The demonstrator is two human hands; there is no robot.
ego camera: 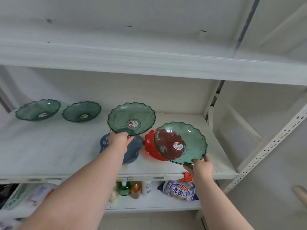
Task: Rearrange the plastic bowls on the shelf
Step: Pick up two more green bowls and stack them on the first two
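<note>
1. Left hand point(120, 140) is clamped on the near rim of a translucent green scalloped bowl point(131, 119), tipped up so the inside and its sticker face the camera. It's held over the middle of the shelf point(54, 146), just above a blue floral bowl point(132, 151) sitting near the front edge.

2. Right hand point(201, 166) is pinched shut on the lower rim of a second green bowl point(182, 143), also tilted toward the camera. This one hangs toward the right end of the shelf, close to the front edge, and you can see a red bowl point(149, 146) through and behind it, resting on the shelf.

3. Further out: two more green bowls, one at the back left point(38, 110) and one next to it point(81, 112), both resting along the back edge, apart from each other.

4. Progress-wise I'd say it's midway. Two green ones look lined up at the back left already, and the two in hand seem headed for that row, though that's a guess. Blue and red are untouched at the front, so those are probably left to sort.

5. Lower shelf has bottles point(131, 190) and a detergent bag point(180, 190), not part of this.
</note>
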